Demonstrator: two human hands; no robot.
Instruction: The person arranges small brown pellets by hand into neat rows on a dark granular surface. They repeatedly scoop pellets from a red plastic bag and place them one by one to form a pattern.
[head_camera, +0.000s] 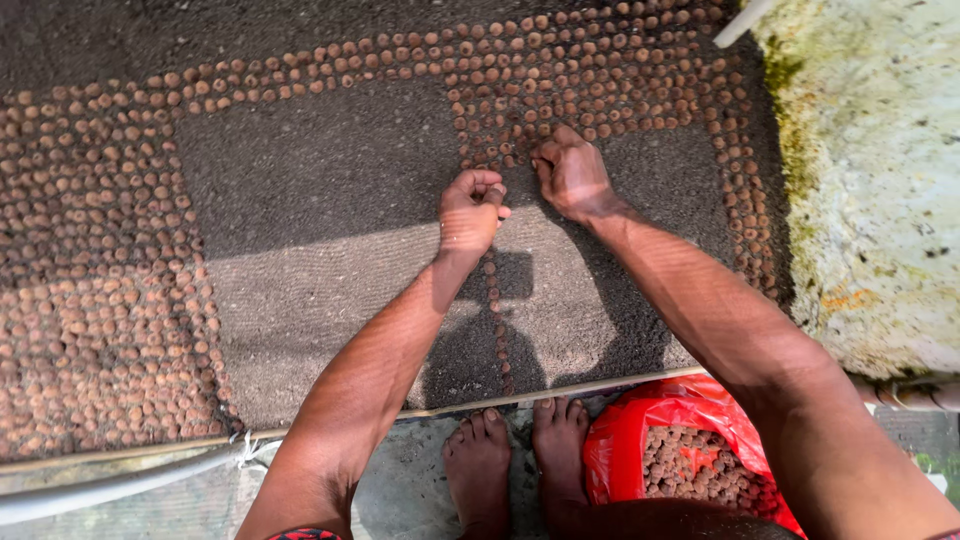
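I look down at a dark soil bed (320, 180) covered with rows of small round brown seeds (90, 260). My left hand (468, 208) is curled shut over the soil near the middle, seeds apparently held in its fist. My right hand (572, 172) reaches just beyond it, its fingertips pressing down at the edge of a dense seed patch (580, 90). A single line of seeds (497, 320) runs from my hands back toward me.
A red plastic bag (680, 450) full of the same brown seeds sits by my bare feet (520, 465). A thin wooden strip (560, 390) edges the bed. A mossy pale wall (880, 180) stands at the right; a white pipe (110, 487) lies low left.
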